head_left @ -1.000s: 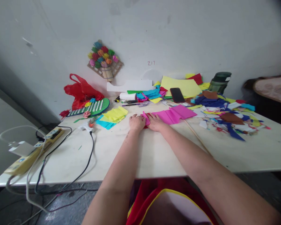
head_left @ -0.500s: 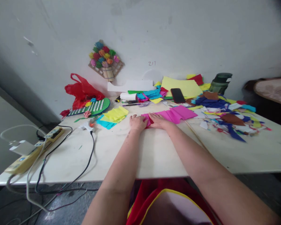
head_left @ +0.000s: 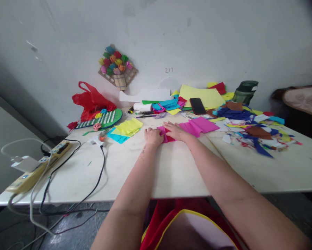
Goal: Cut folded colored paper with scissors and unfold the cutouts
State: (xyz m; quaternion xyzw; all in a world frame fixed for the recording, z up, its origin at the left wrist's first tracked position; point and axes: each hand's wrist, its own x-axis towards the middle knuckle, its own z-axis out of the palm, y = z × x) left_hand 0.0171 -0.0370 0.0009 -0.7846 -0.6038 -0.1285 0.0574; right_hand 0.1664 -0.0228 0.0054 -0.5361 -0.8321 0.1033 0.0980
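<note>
A long strip of pink crepe paper [head_left: 201, 125] lies across the table, with a deeper red piece [head_left: 169, 137] showing at its left part. At the left end of the strip, my left hand [head_left: 153, 136] has its fingers bent and its thumb side on the paper's edge, pinning it. Flat on the paper just to the right rests my right hand [head_left: 175, 132], its fingers stretched out and slightly spread. Parts of the paper are hidden under both hands. Beyond the right wrist, a thin stick [head_left: 218, 150] slants toward the table's front edge.
Yellow paper [head_left: 128, 127] and blue paper [head_left: 118, 136] lie left, near a glue gun [head_left: 97, 139] with its cord. A power strip [head_left: 38, 168] sits far left. Paper scraps [head_left: 260, 132], a phone [head_left: 197, 106] and a green bottle [head_left: 244, 92] stand or lie right.
My right hand has lifted and shifted slightly back and up, with its fingers more spread, uncovering more of the red piece. My left hand stays at the paper's left end.
</note>
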